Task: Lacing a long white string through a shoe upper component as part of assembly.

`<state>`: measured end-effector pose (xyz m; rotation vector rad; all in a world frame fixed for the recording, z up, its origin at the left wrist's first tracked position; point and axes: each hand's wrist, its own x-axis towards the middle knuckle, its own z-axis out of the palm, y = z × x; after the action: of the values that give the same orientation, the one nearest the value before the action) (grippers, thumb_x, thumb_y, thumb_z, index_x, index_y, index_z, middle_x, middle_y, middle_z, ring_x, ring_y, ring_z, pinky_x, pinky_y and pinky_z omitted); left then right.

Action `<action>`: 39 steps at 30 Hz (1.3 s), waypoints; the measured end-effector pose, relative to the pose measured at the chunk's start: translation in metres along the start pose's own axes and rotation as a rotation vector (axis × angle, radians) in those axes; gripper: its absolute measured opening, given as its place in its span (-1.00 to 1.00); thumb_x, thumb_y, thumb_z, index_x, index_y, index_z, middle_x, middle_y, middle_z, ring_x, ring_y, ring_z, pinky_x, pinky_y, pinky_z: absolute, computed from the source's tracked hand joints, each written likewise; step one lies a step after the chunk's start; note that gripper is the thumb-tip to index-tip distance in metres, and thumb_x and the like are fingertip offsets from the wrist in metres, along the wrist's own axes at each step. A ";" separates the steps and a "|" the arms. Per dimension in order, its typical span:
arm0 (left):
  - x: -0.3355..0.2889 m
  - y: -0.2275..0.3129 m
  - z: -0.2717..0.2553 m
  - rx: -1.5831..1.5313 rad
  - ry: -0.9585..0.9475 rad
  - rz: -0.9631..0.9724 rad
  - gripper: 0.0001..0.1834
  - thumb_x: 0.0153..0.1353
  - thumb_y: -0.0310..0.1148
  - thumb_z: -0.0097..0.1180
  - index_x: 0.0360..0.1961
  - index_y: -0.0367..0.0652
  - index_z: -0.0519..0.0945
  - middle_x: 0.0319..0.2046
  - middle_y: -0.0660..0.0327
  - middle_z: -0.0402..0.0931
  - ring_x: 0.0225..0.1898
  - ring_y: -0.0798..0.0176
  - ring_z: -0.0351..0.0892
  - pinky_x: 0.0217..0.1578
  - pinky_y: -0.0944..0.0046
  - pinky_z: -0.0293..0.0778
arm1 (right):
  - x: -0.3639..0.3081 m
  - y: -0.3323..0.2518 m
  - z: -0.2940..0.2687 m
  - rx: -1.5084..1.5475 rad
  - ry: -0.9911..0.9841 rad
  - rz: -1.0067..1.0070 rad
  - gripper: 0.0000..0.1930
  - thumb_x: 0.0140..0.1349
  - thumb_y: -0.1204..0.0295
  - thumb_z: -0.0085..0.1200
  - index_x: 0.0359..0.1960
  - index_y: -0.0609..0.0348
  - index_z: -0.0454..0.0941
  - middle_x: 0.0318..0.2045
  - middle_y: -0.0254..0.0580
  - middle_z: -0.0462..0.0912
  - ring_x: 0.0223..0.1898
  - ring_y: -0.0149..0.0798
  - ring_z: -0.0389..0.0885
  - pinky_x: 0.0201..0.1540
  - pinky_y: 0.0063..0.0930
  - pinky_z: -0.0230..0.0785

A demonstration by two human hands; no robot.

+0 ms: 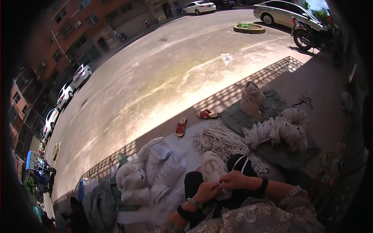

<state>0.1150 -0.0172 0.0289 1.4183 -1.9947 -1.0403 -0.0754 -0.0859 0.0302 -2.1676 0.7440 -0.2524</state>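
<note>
In my lap lies a whitish shoe upper (213, 167), its front pointing away from me. My left hand (206, 192) is closed in a pinch at the upper's near end. Close against it, my right hand (234, 180) is also pinched, fingertips almost meeting the left ones. Whatever the fingertips hold is too small to make out. Just beyond the upper spreads a heap of white shoelaces (219, 140). White strips cross my dark right knee (237, 165).
Nested white uppers (165, 176) lie to the left, with another row (278, 130) at right. An upright tied bundle (251, 100) stands on green cloth (232, 116). Red sandals (180, 127) sit ahead. Parked cars (279, 13) and a motorcycle (305, 37) are farther off.
</note>
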 end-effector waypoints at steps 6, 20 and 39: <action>0.001 0.006 -0.003 0.093 0.009 0.052 -0.80 0.07 -0.27 0.07 -0.35 -0.15 0.58 -0.53 -0.05 0.47 -0.44 -0.08 0.52 -0.49 0.18 0.43 | -0.001 -0.001 0.004 -0.039 0.019 -0.021 -0.78 0.09 0.19 -0.01 -0.32 -0.05 0.57 -0.58 -0.05 0.55 -0.47 0.00 0.56 -0.42 -0.18 0.38; 0.017 -0.014 0.004 -0.009 0.305 -0.007 -0.89 -0.05 -0.41 0.12 -0.52 -0.23 0.53 -0.55 0.06 0.48 -0.45 0.02 0.51 -0.45 0.21 0.40 | 0.011 0.019 -0.002 0.107 0.074 0.005 -0.86 0.01 0.40 0.02 -0.42 0.12 0.56 -0.52 -0.06 0.56 -0.42 -0.02 0.55 -0.37 -0.28 0.39; 0.039 -0.055 0.015 -0.201 0.414 -0.348 -0.83 -0.09 -0.48 0.20 -0.49 -0.21 0.44 -0.62 0.38 0.35 -0.59 0.53 0.28 -0.52 0.49 0.32 | 0.056 0.037 0.006 -0.339 0.132 0.013 -0.92 -0.03 0.50 -0.08 -0.51 0.22 0.44 -0.54 0.00 0.54 -0.40 -0.01 0.56 -0.35 -0.21 0.39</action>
<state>0.1218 -0.0583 -0.0264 1.7377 -1.3455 -0.9564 -0.0438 -0.1337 -0.0053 -2.4820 0.9299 -0.2807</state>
